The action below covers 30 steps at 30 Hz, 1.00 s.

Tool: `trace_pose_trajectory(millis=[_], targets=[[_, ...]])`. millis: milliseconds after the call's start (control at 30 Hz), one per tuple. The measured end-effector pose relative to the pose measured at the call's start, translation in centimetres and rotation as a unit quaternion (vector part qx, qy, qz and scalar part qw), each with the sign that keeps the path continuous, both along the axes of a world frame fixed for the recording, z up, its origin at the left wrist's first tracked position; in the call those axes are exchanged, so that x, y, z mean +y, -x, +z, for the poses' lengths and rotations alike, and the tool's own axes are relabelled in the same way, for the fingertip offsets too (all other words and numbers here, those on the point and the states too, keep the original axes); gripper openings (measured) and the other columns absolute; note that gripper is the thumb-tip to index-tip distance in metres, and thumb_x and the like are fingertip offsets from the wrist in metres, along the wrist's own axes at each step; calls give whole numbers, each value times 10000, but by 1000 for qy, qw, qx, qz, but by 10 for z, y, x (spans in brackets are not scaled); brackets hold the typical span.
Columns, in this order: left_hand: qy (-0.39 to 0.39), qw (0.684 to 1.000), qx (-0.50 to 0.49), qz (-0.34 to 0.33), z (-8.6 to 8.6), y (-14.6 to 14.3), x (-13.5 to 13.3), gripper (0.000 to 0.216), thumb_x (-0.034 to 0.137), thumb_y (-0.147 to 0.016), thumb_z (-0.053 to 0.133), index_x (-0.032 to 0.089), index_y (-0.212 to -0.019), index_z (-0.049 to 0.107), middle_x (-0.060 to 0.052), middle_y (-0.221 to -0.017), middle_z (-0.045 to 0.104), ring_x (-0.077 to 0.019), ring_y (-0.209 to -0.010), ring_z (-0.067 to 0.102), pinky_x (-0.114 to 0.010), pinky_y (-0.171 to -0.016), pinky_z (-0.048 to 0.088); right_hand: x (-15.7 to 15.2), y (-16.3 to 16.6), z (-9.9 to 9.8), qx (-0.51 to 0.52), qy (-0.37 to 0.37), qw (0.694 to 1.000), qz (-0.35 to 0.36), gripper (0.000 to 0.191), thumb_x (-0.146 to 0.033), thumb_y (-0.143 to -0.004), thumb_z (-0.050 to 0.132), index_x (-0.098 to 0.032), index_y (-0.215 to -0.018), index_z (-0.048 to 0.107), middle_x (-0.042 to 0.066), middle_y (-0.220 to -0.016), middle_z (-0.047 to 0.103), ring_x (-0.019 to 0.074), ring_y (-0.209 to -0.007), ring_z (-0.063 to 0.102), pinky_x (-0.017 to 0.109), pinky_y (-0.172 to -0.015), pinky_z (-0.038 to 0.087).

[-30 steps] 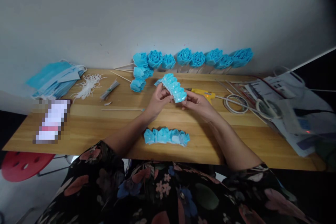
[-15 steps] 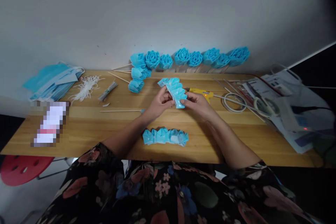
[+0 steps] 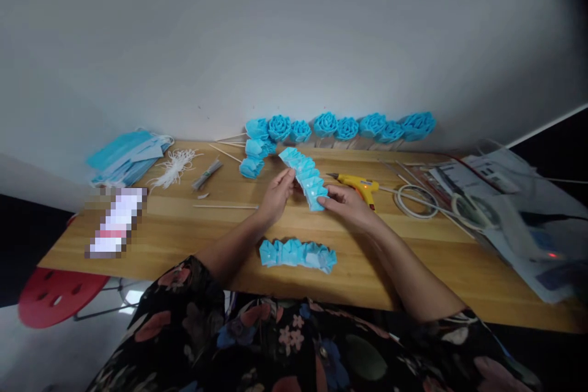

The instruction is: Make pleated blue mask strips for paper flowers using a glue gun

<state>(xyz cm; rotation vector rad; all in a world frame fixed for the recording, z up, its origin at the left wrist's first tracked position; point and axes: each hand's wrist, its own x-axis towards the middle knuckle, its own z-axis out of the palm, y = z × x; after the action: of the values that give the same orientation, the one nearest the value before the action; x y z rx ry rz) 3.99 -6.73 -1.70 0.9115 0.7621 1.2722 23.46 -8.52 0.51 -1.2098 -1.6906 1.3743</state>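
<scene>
A blue pleated strip (image 3: 305, 176), its edge cut up into petal-like folds, is held slantwise above the table between my two hands. My left hand (image 3: 277, 195) pinches its left edge near the middle. The lower right end is gripped between the thumb and fingers of my right hand (image 3: 345, 203). Below my hands a second blue pleated strip (image 3: 297, 255) lies flat near the table's front edge. A yellow glue gun (image 3: 356, 185) with an orange light lies just beyond my right hand. To the left of my left hand is a thin wooden stick (image 3: 225, 206).
Several blue fabric roses (image 3: 326, 125) on sticks line the wall. At left are blue face masks (image 3: 126, 156), white cords (image 3: 177, 166), a bundle of wires (image 3: 207, 174) and a blurred phone (image 3: 117, 223). Coiled cable (image 3: 417, 201) and papers (image 3: 528, 257) cover the right side.
The view has shifted, so everything sits lower. My left hand's fingers have moved to the strip's edge, and the strip appears straighter, still in both hands.
</scene>
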Motion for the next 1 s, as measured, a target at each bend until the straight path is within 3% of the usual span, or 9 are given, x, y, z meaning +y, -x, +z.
trace_pose_trajectory(millis=[333, 467, 633, 833, 1000], targets=[[12, 999, -19, 32, 7, 1, -1, 436, 579, -754, 780, 177, -847, 637, 0, -768, 653, -146, -721, 606, -279, -708, 512, 3, -3, -5, 45, 27, 997, 60, 462, -506, -679, 862, -227, -1007, 697, 37, -916, 707, 219, -843, 648, 367, -788, 527], [22, 999, -9, 42, 9, 2, 0, 389, 538, -776, 759, 178, -849, 630, -12, -777, 674, -152, -719, 621, -278, -691, 508, 4, -1, -6, 78, 2, 997, 11, 563, -473, -670, 875, -236, -1134, 664, 38, -935, 700, 214, -859, 655, 370, -802, 534], [32, 999, -11, 18, 6, 3, 2, 397, 537, -790, 742, 174, -905, 628, -31, -798, 707, -158, -712, 652, -268, -664, 510, 5, 2, -7, 101, -48, 991, -71, 567, -446, -667, 882, -239, -1126, 621, 24, -946, 690, 175, -817, 626, 321, -757, 514], [44, 998, -13, -44, 7, 1, 1, 463, 591, -839, 670, 174, -1031, 617, -87, -956, 742, -206, -878, 703, -294, -727, 532, 6, 1, -10, 121, -29, 990, -60, 579, -418, -731, 815, -233, -1231, 588, 1, -878, 681, 156, -749, 609, 308, -718, 485], [21, 993, 38, -108, 11, 1, -6, 657, 509, -747, 813, 215, -1282, 569, -93, -1134, 731, -227, -968, 702, -288, -733, 524, 5, 2, -7, 96, -59, 991, -70, 666, -347, -741, 783, -245, -1359, 557, 5, -933, 660, 166, -800, 614, 314, -739, 488]])
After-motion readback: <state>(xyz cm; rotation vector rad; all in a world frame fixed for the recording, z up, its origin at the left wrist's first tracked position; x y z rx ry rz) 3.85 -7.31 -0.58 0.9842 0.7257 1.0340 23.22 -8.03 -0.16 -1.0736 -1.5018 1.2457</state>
